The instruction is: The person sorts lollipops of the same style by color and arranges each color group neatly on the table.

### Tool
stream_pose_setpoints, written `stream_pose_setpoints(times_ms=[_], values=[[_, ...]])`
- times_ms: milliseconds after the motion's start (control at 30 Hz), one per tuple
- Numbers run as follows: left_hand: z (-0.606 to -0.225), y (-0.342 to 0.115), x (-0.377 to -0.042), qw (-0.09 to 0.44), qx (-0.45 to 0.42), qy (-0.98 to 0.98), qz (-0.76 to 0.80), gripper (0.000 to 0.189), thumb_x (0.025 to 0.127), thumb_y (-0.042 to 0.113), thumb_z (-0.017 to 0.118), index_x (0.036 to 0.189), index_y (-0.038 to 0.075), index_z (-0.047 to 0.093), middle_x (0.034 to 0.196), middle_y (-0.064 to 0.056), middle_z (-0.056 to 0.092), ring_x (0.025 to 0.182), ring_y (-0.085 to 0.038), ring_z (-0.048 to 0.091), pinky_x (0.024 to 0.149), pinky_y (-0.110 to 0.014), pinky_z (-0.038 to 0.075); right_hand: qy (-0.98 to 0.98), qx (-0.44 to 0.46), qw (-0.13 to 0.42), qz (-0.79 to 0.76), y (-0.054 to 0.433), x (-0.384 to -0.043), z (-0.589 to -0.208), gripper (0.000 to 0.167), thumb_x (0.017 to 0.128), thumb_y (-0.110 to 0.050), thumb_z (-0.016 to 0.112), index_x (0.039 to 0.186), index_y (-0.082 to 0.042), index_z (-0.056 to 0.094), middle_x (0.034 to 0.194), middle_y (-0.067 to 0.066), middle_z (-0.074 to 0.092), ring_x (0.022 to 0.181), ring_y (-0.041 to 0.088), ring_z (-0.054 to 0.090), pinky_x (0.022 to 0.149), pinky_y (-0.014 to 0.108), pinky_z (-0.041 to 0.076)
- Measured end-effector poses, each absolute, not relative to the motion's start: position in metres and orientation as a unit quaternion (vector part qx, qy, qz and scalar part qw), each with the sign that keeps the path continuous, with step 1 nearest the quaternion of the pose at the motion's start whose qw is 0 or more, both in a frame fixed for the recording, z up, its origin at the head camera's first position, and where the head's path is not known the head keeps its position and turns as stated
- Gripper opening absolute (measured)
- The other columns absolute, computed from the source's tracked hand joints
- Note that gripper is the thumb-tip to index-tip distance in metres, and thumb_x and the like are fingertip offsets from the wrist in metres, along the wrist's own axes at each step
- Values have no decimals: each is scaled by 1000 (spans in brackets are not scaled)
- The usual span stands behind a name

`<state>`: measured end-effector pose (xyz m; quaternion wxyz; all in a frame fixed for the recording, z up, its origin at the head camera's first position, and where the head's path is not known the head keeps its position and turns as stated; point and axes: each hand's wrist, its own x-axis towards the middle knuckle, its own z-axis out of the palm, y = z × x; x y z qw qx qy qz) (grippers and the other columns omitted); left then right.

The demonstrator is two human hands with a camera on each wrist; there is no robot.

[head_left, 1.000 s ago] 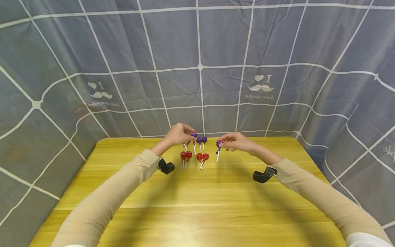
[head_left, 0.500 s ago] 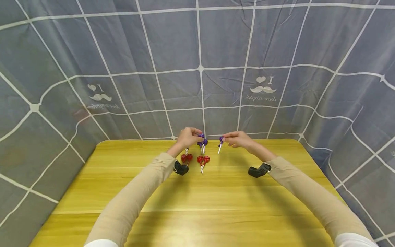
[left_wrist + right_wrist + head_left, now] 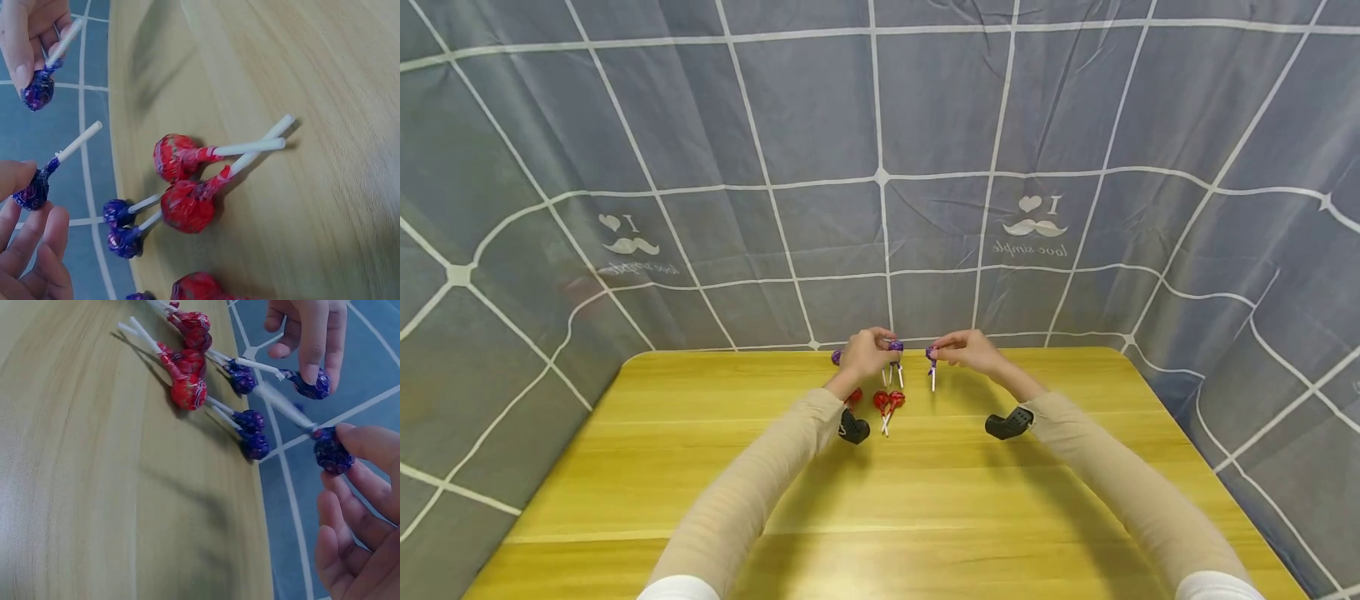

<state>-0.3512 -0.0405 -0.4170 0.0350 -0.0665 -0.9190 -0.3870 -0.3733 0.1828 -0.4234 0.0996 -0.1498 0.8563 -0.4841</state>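
Observation:
My left hand (image 3: 867, 354) pinches a purple-wrapped lollipop (image 3: 32, 189) by its candy end, its white stick pointing away from the fingers. In the head view it overlaps two purple lollipops (image 3: 123, 241) lying near the table's far edge. To its right, my right hand (image 3: 972, 352) grips another purple lollipop (image 3: 333, 451) by the wrapped head, stick hanging downward in the head view. In front of the purple pair, two red lollipops (image 3: 889, 402) lie with their sticks crossed. More red lollipops (image 3: 854, 397) are partly hidden behind my left wrist.
One more purple lollipop head (image 3: 837, 357) shows left of my left hand at the far edge. The wooden table (image 3: 925, 517) ends against a grey curtain (image 3: 820, 233) with white lines. Black wrist cameras (image 3: 1009, 423) hang below both wrists.
My left hand has moved right with its purple lollipop, from beside the left-hand lollipops to over the middle purple pair. My right hand stays nearly in place, its lollipop's stick now hanging straighter.

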Motion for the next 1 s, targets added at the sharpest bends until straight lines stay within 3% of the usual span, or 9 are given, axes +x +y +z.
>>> stream_pose_setpoints(times_ms=[133, 267, 467, 733, 1000], values=[[-424, -35, -353, 34, -57, -918, -391, 28, 84, 24, 73, 110, 13, 71, 101, -6, 73, 91, -21, 68, 69, -28, 49, 849, -143, 105, -498, 180, -374, -431, 38, 89, -20, 68, 116, 6, 65, 108, 19, 71, 92, 32, 67, 90, 49, 51], [-430, -30, -355, 26, -50, -916, -396, 27, 85, 24, 73, 110, 14, 72, 100, -5, 73, 86, -19, 66, 64, -24, 45, 844, -127, 102, -511, 180, -380, -438, 37, 89, -21, 68, 117, 4, 66, 109, 18, 71, 103, 42, 62, 89, 49, 51], [-435, -25, -359, 28, -42, -910, -411, 29, 85, 25, 73, 112, 14, 72, 102, -5, 73, 88, -20, 67, 62, -23, 44, 850, -129, 68, -507, 181, -386, -444, 35, 89, -20, 69, 114, 5, 67, 106, 18, 72, 96, 42, 63, 80, 47, 53], [-442, -18, -367, 50, -8, -905, -423, 30, 82, 24, 75, 111, 17, 73, 98, -4, 74, 80, -17, 67, 51, -21, 37, 847, -140, 39, -511, 180, -387, -448, 32, 89, -12, 67, 113, 9, 66, 108, 25, 69, 99, 41, 66, 86, 51, 52], [-453, -5, -373, 55, -12, -913, -405, 29, 82, 24, 76, 110, 16, 74, 96, -3, 75, 79, -16, 68, 53, -20, 42, 860, -135, 11, -492, 185, -397, -460, 32, 87, -14, 70, 112, 6, 68, 104, 23, 71, 93, 36, 69, 72, 29, 55]])
